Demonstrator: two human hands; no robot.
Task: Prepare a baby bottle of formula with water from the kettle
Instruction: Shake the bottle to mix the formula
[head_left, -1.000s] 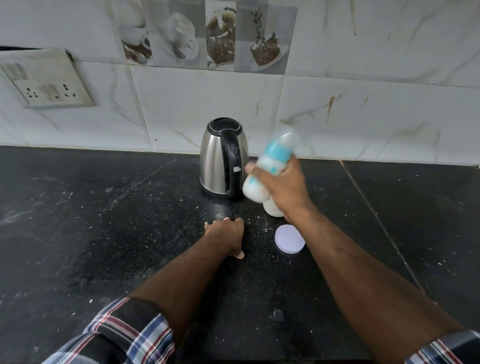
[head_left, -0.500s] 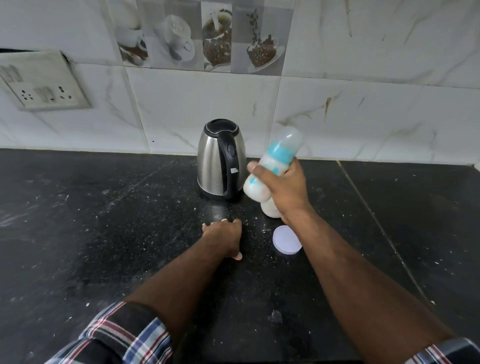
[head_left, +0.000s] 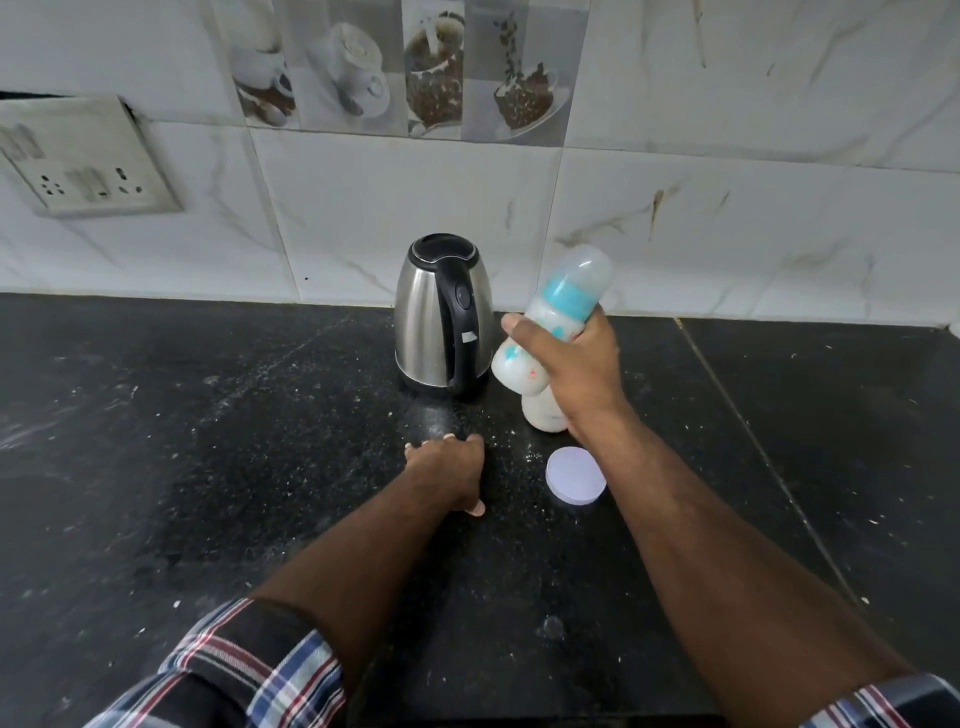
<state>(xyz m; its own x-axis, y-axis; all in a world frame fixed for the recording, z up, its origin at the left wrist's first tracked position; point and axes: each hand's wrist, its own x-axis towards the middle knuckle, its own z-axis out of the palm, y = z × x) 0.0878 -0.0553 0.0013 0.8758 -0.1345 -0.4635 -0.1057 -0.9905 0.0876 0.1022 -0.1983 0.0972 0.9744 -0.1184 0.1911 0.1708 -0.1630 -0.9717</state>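
My right hand (head_left: 574, 371) grips a baby bottle (head_left: 558, 317) with a teal collar and clear cap, held tilted in the air just right of the steel kettle (head_left: 441, 317). The bottle holds white liquid. Below my right hand stands a small white container (head_left: 543, 413), partly hidden by the hand. Its round white lid (head_left: 575, 474) lies flat on the counter in front of it. My left hand (head_left: 447, 470) rests knuckles-up on the black counter (head_left: 208, 441) in front of the kettle, fingers curled, holding nothing.
The kettle stands near the tiled wall (head_left: 727, 208), lid closed, handle toward me. A socket plate (head_left: 78, 161) is on the wall at the left. White powder specks are scattered over the counter around the kettle.
The bottle in my right hand has shifted slightly, tilting a little more upright. My left hand stays in place on the counter.
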